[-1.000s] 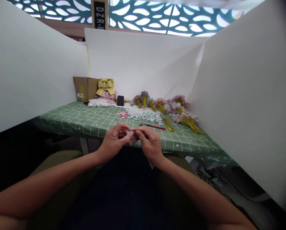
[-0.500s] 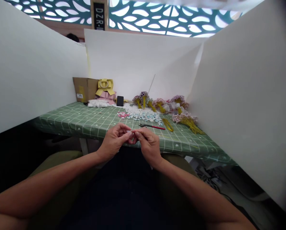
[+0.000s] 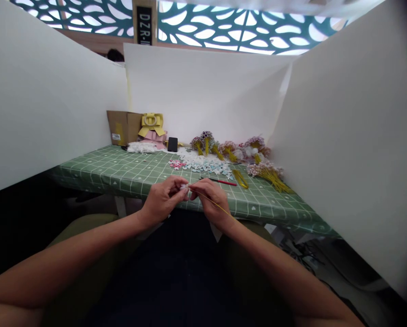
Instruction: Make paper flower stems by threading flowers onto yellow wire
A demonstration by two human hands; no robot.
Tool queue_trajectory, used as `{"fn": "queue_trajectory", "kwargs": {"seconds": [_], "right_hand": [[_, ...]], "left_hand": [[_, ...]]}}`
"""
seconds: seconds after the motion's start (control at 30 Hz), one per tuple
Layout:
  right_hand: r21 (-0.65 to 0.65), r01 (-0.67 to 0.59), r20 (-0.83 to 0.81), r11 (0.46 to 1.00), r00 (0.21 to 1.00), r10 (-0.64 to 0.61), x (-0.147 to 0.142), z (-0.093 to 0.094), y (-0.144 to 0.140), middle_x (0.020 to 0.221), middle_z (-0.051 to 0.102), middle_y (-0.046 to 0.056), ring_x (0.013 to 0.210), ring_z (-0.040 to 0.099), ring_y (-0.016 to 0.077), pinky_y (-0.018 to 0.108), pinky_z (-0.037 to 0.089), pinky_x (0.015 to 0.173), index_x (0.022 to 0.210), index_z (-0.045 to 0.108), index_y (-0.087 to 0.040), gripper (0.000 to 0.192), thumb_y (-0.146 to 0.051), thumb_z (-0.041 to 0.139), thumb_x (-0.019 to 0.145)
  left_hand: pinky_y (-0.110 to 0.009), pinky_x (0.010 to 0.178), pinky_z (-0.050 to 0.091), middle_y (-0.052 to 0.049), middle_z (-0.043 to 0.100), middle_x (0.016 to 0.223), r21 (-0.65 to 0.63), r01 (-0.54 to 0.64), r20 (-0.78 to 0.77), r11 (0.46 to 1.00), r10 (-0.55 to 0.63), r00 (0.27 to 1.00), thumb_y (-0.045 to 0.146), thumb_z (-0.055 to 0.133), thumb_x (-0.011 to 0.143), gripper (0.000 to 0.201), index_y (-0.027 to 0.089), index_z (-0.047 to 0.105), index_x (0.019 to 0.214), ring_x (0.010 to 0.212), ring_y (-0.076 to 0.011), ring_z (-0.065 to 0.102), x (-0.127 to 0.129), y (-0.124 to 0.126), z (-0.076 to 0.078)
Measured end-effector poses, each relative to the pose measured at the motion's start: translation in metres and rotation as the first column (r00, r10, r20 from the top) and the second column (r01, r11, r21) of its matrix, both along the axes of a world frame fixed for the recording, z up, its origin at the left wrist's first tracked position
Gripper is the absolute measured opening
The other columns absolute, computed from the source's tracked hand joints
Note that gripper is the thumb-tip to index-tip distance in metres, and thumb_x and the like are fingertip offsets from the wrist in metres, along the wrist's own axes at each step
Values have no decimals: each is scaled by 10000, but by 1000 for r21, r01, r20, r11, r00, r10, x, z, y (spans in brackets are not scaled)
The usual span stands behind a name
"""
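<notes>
My left hand (image 3: 162, 200) and my right hand (image 3: 212, 200) meet fingertip to fingertip just in front of the near edge of the green checked table (image 3: 121, 170). Between the left fingertips sits a small white flower piece (image 3: 183, 186). My right hand pinches a thin yellow wire stem (image 3: 212, 203), which runs from the flower piece back over the hand toward the wrist. A heap of small white, blue and pink flower pieces (image 3: 200, 162) lies on the table beyond the hands.
Finished flower bunches with yellow stems (image 3: 258, 159) lie at the table's right rear. A red-handled tool (image 3: 220, 181) rests near the heap. A cardboard box (image 3: 121, 127), yellow and pink paper items (image 3: 151, 127) and a black object (image 3: 172, 144) stand at the back. White boards wall three sides.
The thin stem pointed up and away over the table half a second ago; now it lies back over my right hand toward the wrist. Both hands stayed together at the table edge.
</notes>
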State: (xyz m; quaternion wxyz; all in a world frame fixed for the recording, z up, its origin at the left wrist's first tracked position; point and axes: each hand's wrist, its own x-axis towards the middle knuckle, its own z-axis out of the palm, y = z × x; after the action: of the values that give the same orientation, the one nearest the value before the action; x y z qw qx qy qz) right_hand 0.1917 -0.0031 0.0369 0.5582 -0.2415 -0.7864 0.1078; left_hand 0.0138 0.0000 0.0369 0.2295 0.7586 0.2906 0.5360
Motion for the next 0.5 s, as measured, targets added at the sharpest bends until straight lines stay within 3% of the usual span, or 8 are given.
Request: {"fn": "queue_trajectory", "kwargs": {"seconds": [0.13,0.27,0.4,0.5], "right_hand": [[-248,-133,-12,959,991,135,7,13,5,684,621,-7,597,608,107,253,483,613,919,651,-178,169,-310,548,901],[-402,-222,29,888,967,255,10,23,6,683,626,-7,583,592,99,241,468,587,855,653,-159,170,-325,619,841],[-513,-206,47,833,962,268,10,26,5,657,610,-21,534,566,88,230,442,543,816,644,-154,129,-282,632,812],[-515,-132,82,847,976,202,8,23,4,614,582,-33,504,550,84,217,418,514,776,634,-152,102,-244,610,814]], "left_hand": [[-220,642,527,-37,678,832,158,-90,-137,983,112,984,275,564,874,182,169,596,1017,710,-127,673,-3,0,0],[-230,655,506,-43,689,826,277,-118,-207,953,179,962,245,557,874,160,156,607,998,719,-132,663,-4,1,2],[-238,689,499,-42,701,843,387,-137,-265,912,253,931,252,559,873,151,166,616,984,735,-140,663,-3,4,1],[-257,721,503,-56,704,876,426,-128,-311,896,278,909,249,542,881,164,164,619,998,770,-158,669,-4,8,-2]]}}
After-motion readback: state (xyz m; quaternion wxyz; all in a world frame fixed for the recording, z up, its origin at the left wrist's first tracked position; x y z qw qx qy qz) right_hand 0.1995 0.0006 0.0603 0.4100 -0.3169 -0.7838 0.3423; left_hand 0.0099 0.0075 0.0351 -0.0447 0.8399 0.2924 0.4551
